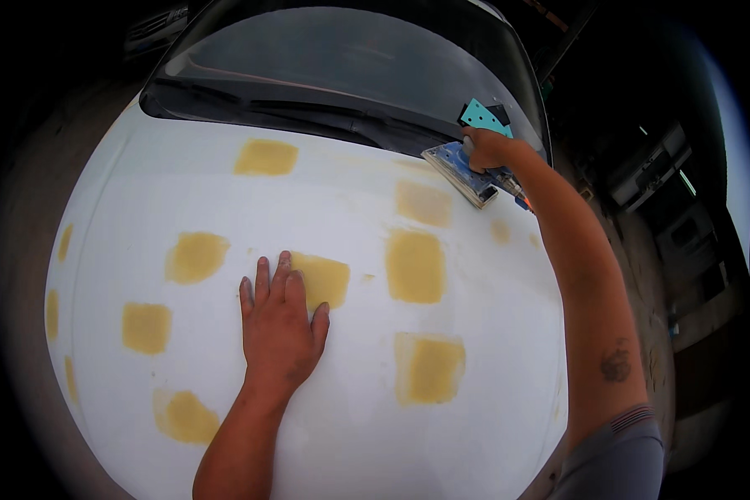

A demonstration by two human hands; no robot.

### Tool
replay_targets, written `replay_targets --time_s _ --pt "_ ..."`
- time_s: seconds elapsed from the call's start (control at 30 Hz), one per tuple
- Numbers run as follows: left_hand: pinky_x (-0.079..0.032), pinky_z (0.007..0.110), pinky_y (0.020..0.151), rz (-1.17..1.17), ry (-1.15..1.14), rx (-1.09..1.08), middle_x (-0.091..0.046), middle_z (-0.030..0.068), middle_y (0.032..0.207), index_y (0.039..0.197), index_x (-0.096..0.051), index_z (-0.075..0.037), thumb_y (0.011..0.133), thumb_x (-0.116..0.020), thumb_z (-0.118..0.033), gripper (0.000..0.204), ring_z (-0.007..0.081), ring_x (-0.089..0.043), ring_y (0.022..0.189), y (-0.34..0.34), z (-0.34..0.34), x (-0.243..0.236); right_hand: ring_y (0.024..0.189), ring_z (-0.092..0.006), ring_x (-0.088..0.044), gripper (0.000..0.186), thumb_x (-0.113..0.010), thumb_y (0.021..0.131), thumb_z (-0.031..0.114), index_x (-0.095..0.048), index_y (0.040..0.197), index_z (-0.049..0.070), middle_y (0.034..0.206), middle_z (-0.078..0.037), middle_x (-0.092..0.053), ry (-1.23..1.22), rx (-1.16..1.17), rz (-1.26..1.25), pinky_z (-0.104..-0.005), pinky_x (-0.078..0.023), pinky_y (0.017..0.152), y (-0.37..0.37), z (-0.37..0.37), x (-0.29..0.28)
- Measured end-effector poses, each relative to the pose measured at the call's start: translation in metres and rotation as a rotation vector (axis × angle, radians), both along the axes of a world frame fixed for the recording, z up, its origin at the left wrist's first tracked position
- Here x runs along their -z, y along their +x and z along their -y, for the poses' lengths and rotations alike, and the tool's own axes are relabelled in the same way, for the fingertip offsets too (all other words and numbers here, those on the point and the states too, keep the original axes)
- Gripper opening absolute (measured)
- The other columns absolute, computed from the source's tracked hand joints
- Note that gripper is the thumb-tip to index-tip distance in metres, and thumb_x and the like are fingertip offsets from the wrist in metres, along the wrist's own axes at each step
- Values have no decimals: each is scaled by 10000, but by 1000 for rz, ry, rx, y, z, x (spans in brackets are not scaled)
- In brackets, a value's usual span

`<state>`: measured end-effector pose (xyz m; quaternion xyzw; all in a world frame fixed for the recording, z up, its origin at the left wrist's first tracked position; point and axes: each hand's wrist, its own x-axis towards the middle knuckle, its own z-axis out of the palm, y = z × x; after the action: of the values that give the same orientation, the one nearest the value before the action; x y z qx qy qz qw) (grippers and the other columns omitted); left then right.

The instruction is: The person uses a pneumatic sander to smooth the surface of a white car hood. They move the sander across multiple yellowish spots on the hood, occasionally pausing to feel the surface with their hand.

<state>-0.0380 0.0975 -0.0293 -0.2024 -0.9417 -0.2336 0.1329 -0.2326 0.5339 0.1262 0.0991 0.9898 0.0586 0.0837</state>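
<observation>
A white car hood (342, 442) with several yellow filler patches spreads out below me. Flat on it, fingers apart, rests my left hand (282, 325), its fingertips beside and partly over a yellow patch (329, 279) near the middle. My right hand (487, 150) reaches to the far right edge of the hood, closed round a blue sander (452, 158) with a long flat pad. The sander looks tilted; whether its pad touches the hood I cannot tell. Just beyond that hand is a turquoise sheet with holes (483, 115), like sandpaper, with something black beside it.
Beyond the hood are the black wipers (308, 112) and the dark windshield (333, 54). A fainter, sanded-looking patch (423, 204) lies near the sander. Another vehicle (154, 32) stands at the far left. Dim equipment (658, 179) lines the right side.
</observation>
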Motion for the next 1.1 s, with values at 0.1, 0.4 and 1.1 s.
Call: replay_targets --time_s 0.1,0.4,1.1 --pt "-207 608 1248 16 -3 -9 -432 204 1602 1368 -538 47 979 -659 -261 510 434 -310 1532 4 -1 -3 1232 -404 -645 968 -722 627 71 -465 1559 96 1356 -236 -655 -13 -32 15 -432 -542 982 4 14 -4" --pt "-197 581 1257 24 -40 -11 -411 200 1622 1409 -535 52 988 -651 -265 540 424 -297 1542 2 1 -1 1210 -365 -660 941 -723 643 110 -463 1545 54 1341 -229 -659 -74 -205 -2 -381 -535 981 -15 96 -4" --pt "-219 596 1245 -19 -13 -4 -441 204 1592 1372 -541 63 978 -663 -247 515 432 -321 1525 3 6 1 1289 -401 -615 1031 -755 620 94 -420 1595 126 1413 -234 -618 26 53 49 -448 -530 1008 28 -23 -4"
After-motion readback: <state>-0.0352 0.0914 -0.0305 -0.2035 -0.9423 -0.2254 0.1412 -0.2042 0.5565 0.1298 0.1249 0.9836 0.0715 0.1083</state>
